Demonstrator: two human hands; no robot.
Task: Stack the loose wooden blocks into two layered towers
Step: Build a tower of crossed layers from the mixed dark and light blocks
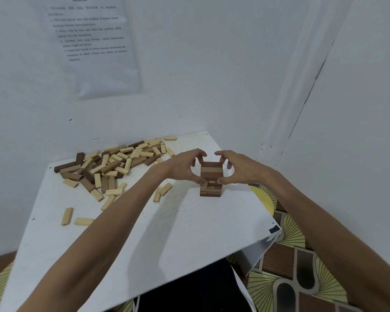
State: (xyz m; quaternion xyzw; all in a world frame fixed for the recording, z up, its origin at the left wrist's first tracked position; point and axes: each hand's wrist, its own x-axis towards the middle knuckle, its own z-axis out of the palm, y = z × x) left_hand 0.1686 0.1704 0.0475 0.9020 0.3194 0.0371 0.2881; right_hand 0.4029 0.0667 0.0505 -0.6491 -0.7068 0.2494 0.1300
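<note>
Here, in the head view, we see one tower (pixel 211 181) standing on the white table (pixel 167 233), toward its far right side, several layers high in mixed dark and pale wood. The left hand (pixel 185 168) and the right hand (pixel 238 168) flank its upper half. Each thumb presses the front face near the middle layers and the curled fingers arch over behind the top layer, so both hands grip the tower from either side. Whether the fingertips behind really touch the wood is hidden from us, though it seems likely.

We judge this to be squaring up the top layers of the first tower, since neither hand carries a loose block. The heap of blocks (pixel 113 163) lies well apart at the far left of the table, and a pair of pale blocks (pixel 163 191) sits just beside the left wrist.

Next, we think, the hands must let go gently without nudging the stack, and one should reach for a nearby block. No second tower shows.
</note>
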